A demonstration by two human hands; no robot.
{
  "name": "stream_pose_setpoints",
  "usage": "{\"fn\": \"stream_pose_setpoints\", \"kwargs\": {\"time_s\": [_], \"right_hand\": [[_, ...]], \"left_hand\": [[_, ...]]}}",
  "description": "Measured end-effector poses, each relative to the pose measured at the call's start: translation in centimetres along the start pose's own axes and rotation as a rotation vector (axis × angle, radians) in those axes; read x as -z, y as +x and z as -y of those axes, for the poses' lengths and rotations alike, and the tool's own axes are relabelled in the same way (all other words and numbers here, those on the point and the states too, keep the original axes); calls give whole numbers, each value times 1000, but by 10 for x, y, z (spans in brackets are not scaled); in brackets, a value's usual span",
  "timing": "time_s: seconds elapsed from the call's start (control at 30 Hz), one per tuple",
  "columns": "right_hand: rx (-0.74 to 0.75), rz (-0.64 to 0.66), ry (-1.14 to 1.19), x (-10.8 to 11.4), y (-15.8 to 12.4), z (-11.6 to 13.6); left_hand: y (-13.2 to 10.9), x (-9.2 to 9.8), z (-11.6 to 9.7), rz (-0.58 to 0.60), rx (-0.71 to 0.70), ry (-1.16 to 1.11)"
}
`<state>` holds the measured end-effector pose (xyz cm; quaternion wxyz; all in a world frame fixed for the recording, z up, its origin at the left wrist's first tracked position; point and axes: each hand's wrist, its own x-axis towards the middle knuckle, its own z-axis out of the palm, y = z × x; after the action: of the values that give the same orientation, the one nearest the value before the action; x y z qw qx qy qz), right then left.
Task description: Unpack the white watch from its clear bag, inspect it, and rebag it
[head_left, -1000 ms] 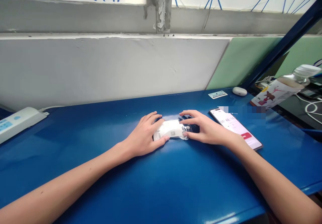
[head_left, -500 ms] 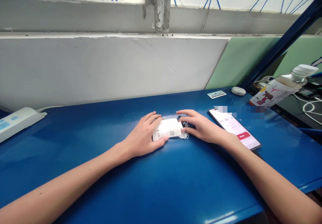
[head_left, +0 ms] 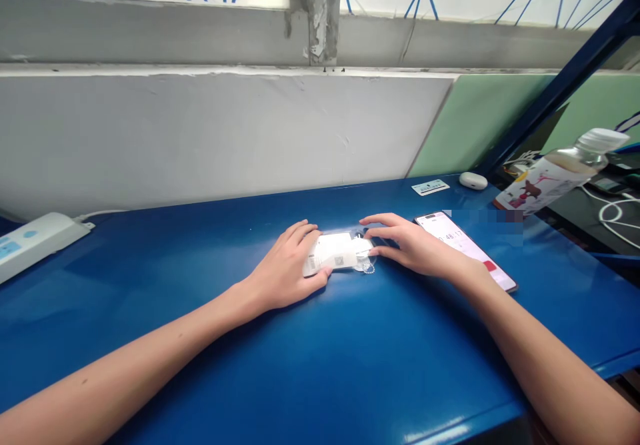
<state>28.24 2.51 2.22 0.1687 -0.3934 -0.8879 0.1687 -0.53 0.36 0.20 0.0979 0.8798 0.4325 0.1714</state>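
A small flat white packet [head_left: 330,255] with a printed square code lies on the blue table in front of me. My left hand [head_left: 287,265] grips its left end, thumb along the near edge and fingers over the far one. At the other end, my right hand [head_left: 400,242] has its thumb and fingertips closed on a small white piece [head_left: 364,246] that sticks out of the packet. A bit of dark material shows beside those fingertips. Below them a beaded chain [head_left: 369,268] lies in clear plastic. How far the piece reaches into the packet is hidden.
Under my right wrist lies a phone [head_left: 477,253] with a timer on its screen. Behind it are a card [head_left: 431,187] and a white earbud case [head_left: 473,180]. A drink bottle [head_left: 555,175] stands at right, a power strip [head_left: 43,242] at far left.
My right hand has shifted slightly right and up. The white piece at the packet's right end now shows where dark material was before. My left hand has hardly moved.
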Motion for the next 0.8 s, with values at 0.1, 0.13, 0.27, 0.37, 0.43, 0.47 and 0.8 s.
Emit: {"fn": "stream_pose_setpoints", "kwargs": {"time_s": [0.1,0.13,0.27,0.37,0.43,0.47,0.8], "right_hand": [[-40,33,-14,4,-3,-7],[-57,52,-20,5,-4,-9],[-125,105,-80,11,-7,-9],[-124,57,-114,10,-8,-1],[-95,22,-100,6,-7,5],[-79,7,-85,2,-5,7],[-57,-5,-14,-11,-1,9]], "left_hand": [[1,0,-1,-7,0,12],[1,0,-1,-7,0,15],[0,-1,0,8,5,26],[0,0,0,9,1,29],[0,0,1,-2,-8,26],[0,0,1,-8,-14,26],[1,1,-2,-8,-10,49]]}}
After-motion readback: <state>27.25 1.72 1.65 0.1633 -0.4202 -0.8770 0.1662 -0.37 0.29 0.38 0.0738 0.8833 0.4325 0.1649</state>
